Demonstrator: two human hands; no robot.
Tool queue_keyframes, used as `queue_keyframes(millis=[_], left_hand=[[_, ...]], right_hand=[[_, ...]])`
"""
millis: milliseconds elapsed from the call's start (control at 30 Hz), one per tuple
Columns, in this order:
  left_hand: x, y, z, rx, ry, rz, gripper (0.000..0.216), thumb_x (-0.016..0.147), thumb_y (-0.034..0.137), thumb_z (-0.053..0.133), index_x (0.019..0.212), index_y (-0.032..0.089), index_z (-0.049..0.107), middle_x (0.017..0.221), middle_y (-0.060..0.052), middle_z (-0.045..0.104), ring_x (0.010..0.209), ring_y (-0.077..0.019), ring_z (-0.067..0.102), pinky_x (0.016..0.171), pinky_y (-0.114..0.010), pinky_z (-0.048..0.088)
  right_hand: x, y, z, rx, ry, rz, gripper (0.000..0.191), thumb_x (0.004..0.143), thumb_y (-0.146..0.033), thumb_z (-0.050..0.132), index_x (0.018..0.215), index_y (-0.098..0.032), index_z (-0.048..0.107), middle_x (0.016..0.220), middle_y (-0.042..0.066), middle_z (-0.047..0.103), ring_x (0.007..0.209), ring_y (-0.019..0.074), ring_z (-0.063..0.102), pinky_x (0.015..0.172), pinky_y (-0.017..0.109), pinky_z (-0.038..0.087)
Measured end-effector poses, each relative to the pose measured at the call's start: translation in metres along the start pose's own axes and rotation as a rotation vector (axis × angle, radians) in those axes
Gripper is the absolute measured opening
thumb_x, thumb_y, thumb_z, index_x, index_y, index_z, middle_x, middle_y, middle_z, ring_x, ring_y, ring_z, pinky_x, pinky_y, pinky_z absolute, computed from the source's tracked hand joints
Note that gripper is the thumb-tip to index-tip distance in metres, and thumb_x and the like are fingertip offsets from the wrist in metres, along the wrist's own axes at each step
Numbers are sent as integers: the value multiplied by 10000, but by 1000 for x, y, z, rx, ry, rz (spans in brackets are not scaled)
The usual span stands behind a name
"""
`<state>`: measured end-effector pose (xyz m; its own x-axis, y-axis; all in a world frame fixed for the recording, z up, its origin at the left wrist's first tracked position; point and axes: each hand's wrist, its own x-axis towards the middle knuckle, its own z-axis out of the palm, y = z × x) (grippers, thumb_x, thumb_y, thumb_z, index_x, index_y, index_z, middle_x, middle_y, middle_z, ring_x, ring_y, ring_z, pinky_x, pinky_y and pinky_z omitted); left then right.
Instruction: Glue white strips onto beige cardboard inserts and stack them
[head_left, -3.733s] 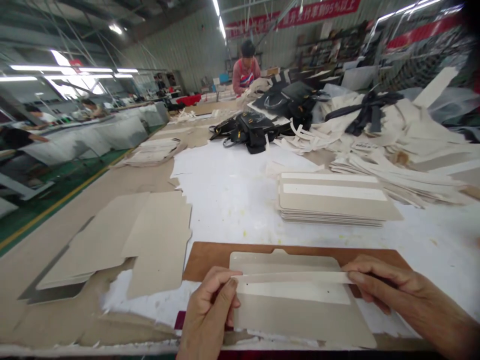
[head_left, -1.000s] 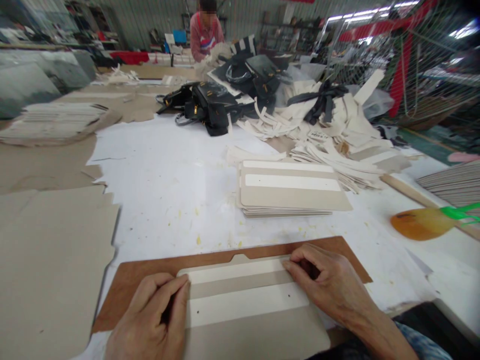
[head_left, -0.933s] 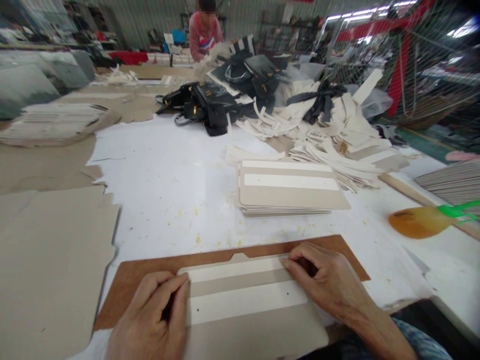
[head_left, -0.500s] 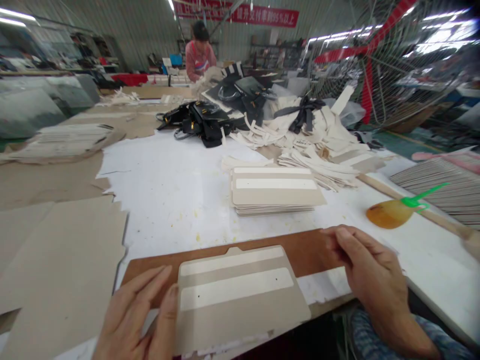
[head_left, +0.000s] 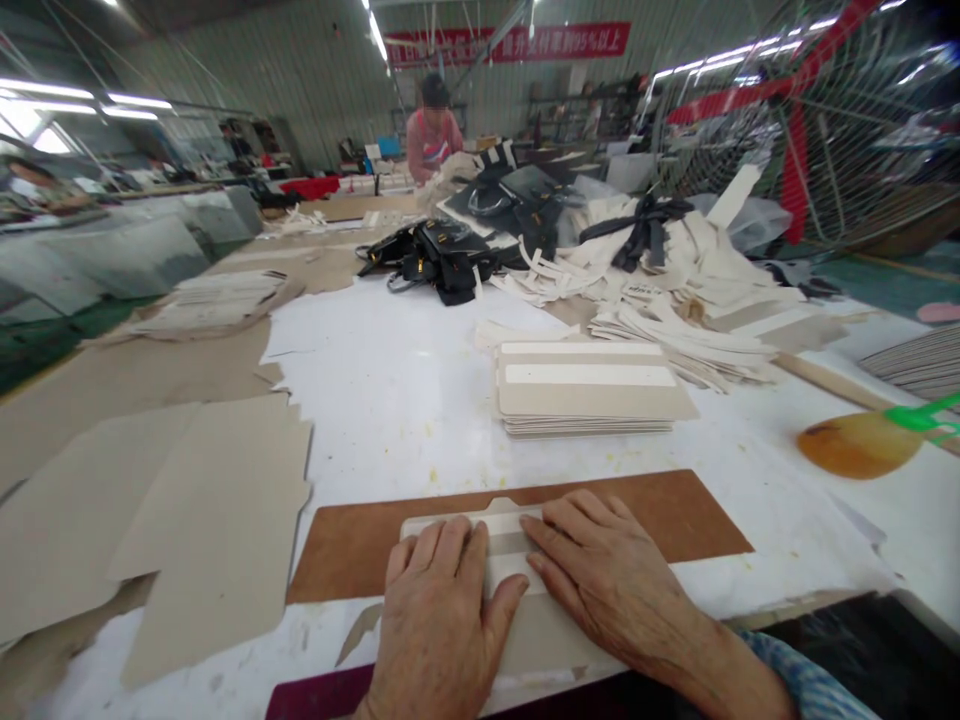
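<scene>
A beige panel with white strips point(head_left: 544, 635) lies at the table's front edge, its small top tab over a brown board point(head_left: 345, 550). My left hand point(head_left: 450, 620) rests flat on the panel's left half, fingers stretched forward. On the right half, my right hand point(head_left: 607, 580) lies with its fingers extended and pointing inward. Both hands touch the panel and cover much of its strips. Just beyond the board stands a neat stack of similar striped panels point(head_left: 592, 395).
Large beige sheets point(head_left: 217, 520) lie at left. An amber container with a green end point(head_left: 859, 445) is at right. Further back are black bag pieces point(head_left: 442, 255) and loose cream strips point(head_left: 682, 340). A co-worker point(head_left: 433, 135) and a large fan point(head_left: 795, 130) are beyond.
My right hand has moved left from the board's right end onto the panel. My left hand has shifted from the panel's left edge onto its top. The view has turned left.
</scene>
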<state>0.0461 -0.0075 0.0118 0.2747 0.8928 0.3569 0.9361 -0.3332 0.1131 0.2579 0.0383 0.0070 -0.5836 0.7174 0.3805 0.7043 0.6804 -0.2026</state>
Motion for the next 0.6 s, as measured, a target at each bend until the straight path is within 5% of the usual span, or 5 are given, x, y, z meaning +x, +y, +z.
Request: queue_keyframes(millis=[200, 367, 467, 600], left_hand=[[-5, -11, 2, -12, 90, 33, 287, 1067, 356, 514, 1179, 142, 670, 1179, -112, 719, 1051, -302, 648, 908, -497, 468], [-22, -38, -4, -2, 134, 38, 266, 1061, 387, 517, 1153, 191, 670, 1154, -88, 728, 1058, -301, 661, 884, -474, 509], [-44, -62, -4, 26, 102, -7, 373, 1054, 431, 516, 1310, 176, 605, 1268, -117, 706, 1123, -304, 667, 924, -473, 556], [-74, -78, 9, 25, 34, -4, 703, 1035, 486, 519, 1606, 134, 311, 1451, -179, 618, 1263, -350, 633, 1001, -526, 588]], right_hand=[[-13, 9, -9, -80, 114, 36, 198, 1038, -249, 550, 1105, -196, 729, 1003, 34, 732, 915, 243, 548, 806, 425, 359], [-37, 36, -17, -154, 166, 106, 259, 1071, -255, 497, 1032, -194, 746, 996, 57, 746, 912, 256, 569, 804, 432, 390], [-56, 43, -16, -135, 199, 110, 234, 1069, -258, 517, 1103, -186, 737, 1118, 72, 760, 1079, 269, 601, 966, 444, 431], [-70, 29, -4, -161, 178, 92, 402, 1045, -390, 568, 1384, -182, 633, 1435, 116, 640, 1323, 315, 531, 1091, 476, 434]])
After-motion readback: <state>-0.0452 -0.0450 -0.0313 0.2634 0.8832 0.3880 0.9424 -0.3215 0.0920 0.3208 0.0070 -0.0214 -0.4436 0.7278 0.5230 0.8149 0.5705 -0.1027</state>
